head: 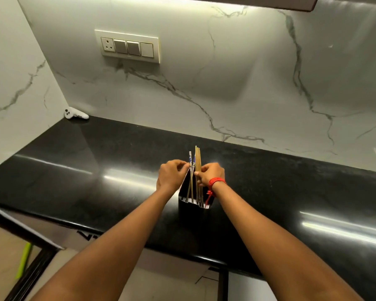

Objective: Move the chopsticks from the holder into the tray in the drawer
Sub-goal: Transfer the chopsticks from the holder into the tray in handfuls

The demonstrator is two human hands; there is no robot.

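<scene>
A black holder (193,210) stands on the dark countertop (96,170), near its front edge. Several chopsticks (197,157) stick up out of it, most of plain wood and one or two with a blue and white pattern (190,157). My left hand (172,177) pinches the patterned chopsticks on the left side of the bunch. My right hand (211,173), with a red thread around the wrist, closes its fingers on the wooden chopsticks on the right side. The lower ends of the sticks sit inside the holder. No drawer or tray is in view.
A white handheld controller (75,114) lies in the far left corner of the counter. A switch plate (128,46) is on the marble wall behind. Below the counter's front edge, cabinet fronts and a dark frame (30,268) show at lower left.
</scene>
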